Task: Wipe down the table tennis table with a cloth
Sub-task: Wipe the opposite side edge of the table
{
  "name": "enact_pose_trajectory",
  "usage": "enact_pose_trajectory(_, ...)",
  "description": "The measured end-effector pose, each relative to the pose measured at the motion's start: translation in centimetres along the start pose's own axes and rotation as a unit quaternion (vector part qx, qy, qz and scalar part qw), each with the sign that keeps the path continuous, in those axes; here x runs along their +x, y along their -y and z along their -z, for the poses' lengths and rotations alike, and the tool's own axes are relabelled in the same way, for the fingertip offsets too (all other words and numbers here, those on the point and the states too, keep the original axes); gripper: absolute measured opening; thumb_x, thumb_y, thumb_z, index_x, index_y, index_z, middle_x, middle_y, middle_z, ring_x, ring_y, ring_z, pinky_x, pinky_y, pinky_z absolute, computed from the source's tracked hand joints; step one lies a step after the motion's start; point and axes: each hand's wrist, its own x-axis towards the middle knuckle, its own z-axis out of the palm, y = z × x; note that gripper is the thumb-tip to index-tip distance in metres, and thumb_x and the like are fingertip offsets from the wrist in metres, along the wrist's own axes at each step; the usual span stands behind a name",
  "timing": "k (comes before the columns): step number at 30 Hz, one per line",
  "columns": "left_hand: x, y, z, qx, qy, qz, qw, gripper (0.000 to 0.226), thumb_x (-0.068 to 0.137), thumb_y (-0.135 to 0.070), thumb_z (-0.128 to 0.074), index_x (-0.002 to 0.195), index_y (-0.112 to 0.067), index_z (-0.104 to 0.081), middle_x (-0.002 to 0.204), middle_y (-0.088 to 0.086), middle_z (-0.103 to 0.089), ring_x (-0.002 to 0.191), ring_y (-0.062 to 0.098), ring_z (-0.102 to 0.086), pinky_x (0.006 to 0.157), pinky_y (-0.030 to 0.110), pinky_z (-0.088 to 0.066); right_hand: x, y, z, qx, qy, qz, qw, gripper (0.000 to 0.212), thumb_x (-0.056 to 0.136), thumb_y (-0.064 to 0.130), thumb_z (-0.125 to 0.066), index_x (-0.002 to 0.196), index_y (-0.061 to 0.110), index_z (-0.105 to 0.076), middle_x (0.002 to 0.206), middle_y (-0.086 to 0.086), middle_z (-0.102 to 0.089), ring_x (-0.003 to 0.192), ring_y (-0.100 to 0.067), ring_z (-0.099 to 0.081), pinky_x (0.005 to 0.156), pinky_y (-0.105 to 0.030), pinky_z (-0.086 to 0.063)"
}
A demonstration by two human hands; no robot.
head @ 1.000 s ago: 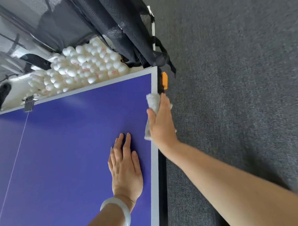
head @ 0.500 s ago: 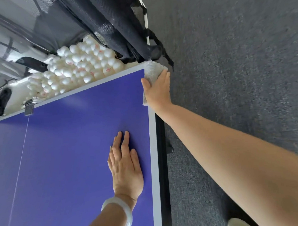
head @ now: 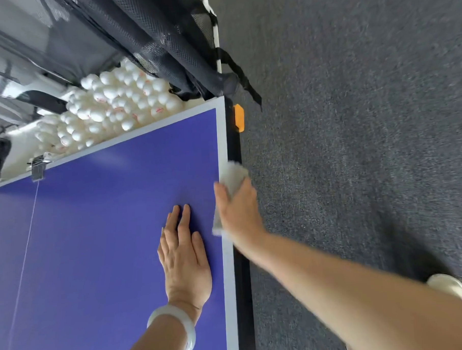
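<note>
— Where is the cloth at this point?

— The pale, fluffy cloth (head: pixel 232 176) is folded over the right-hand edge of the blue table tennis worktop (head: pixel 108 233), a little short of the far corner. The right hand (head: pixel 239 209) grips it there. The thumb lies on top by the white border stripe (head: pixel 222 138) and the other fingers go down over the black side rim, so I cannot see their tips.

— And the other one?

— The left hand (head: pixel 184 256) lies flat on the blue surface just beside the stripe, fingers straight and together, holding nothing. A pale, smooth bangle (head: pixel 175 328) sits on that wrist. It looks like a brace.

— So the step in hand is the rim?

— I judge so: wiping the edge and its side face. To do it well, let the cloth saddle the rim so the stripe and the side face are cleaned in one pass. Press evenly and run long strokes along the edge, not short dabs.

— Anything to mind?

— The orange plastic clip (head: pixel 239 118) sticks out from the rim near the corner. The cloth could snag on it, so ease round it. Beyond the end line a heap of white table tennis balls (head: pixel 115 105) lies under black mesh netting (head: pixel 166 45), so stop at the corner to avoid knocking them. Dirt pushed off would fall on the grey carpet (head: pixel 355 143); refold to a clean face now and then.
</note>
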Motion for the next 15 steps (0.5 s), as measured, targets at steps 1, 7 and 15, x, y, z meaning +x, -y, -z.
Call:
enact_pose_trajectory(1, 0.0, 0.1, 0.0, 0.006, -0.001, -0.002, 1.000, 0.051, 0.102, -0.028, -0.022, 0.153, -0.028, -0.026, 0.160, -0.009, -0.019, 0.145, 0.019, -0.022, 0.120, 0.043, -0.015, 3.0, 2.0, 0.2, 0.004, 0.001, -0.025, 1.000, 0.071, 0.098, 0.051, -0.050, 0.146, 0.001, -0.031, 0.139, -0.019, -0.046, 0.124, -0.035, -0.051, 0.103, -0.045, -0.044)
enact_pose_trajectory(7, 0.1, 0.5, -0.1, 0.010, -0.003, -0.006, 1.000, 0.053, 0.100, -0.029, -0.023, 0.153, -0.026, -0.028, 0.160, -0.008, -0.021, 0.143, 0.019, -0.024, 0.119, 0.045, -0.017, 10.1, 7.1, 0.4, 0.010, -0.009, -0.071, 0.997, 0.079, 0.095, 0.064, -0.043, 0.142, 0.001, -0.036, 0.138, -0.016, -0.050, 0.119, -0.033, -0.054, 0.100, -0.043, -0.046)
enact_pose_trajectory(15, 0.0, 0.3, -0.3, 0.008, -0.005, -0.005, 1.000, 0.055, 0.099, -0.032, -0.024, 0.154, -0.027, -0.027, 0.160, -0.008, -0.020, 0.143, 0.018, -0.023, 0.119, 0.042, -0.016, -5.5, -4.0, 0.1, 0.013, 0.033, 0.025, 0.999, 0.073, 0.093, 0.053, -0.049, 0.146, 0.005, -0.033, 0.139, -0.012, -0.048, 0.128, -0.025, -0.048, 0.107, -0.039, -0.040)
